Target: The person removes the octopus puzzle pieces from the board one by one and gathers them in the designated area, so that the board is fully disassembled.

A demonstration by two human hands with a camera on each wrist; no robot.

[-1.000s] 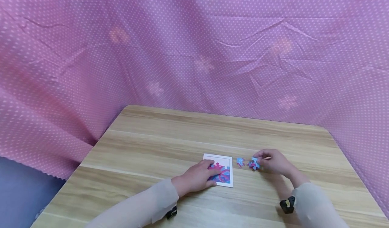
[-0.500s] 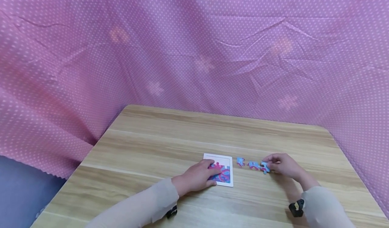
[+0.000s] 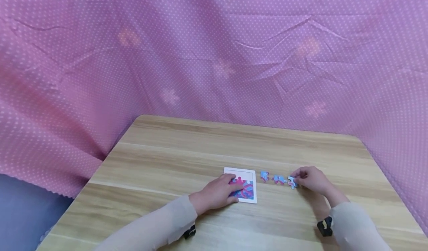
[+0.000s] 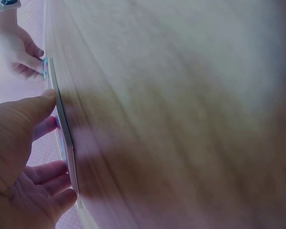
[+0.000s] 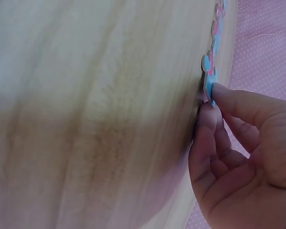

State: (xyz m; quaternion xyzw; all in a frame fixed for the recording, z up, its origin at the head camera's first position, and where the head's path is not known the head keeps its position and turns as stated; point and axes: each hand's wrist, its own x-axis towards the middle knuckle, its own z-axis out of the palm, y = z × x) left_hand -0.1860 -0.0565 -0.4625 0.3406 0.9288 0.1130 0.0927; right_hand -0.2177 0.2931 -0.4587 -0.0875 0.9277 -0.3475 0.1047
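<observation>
My left hand point(image 3: 217, 192) rests on a white-framed jigsaw puzzle board point(image 3: 240, 170), fingers spread over its left side. Pink and blue joined pieces fill the board's lower part; the upper part is bare white. In the left wrist view the thumb and fingertips lie along the board's edge. My right hand point(image 3: 311, 179) pinches a blue and pink puzzle piece point(image 3: 292, 182) between thumb and finger, low over the table. The right wrist view shows this piece point(image 5: 210, 78) gripped at its near end. To its left lie a middle piece point(image 3: 279, 179) and another piece point(image 3: 264, 175).
The wood-grain table point(image 3: 187, 150) extends around the board on all sides. Behind it hangs a pink dotted curtain point(image 3: 207, 84). A small black device point(image 3: 325, 227) sits below the right sleeve cuff, and another point(image 3: 190, 231) below the left.
My right hand has moved right with its puzzle piece, which overlapped the middle piece before and now sits to the right of it. The left hand stays on the board.
</observation>
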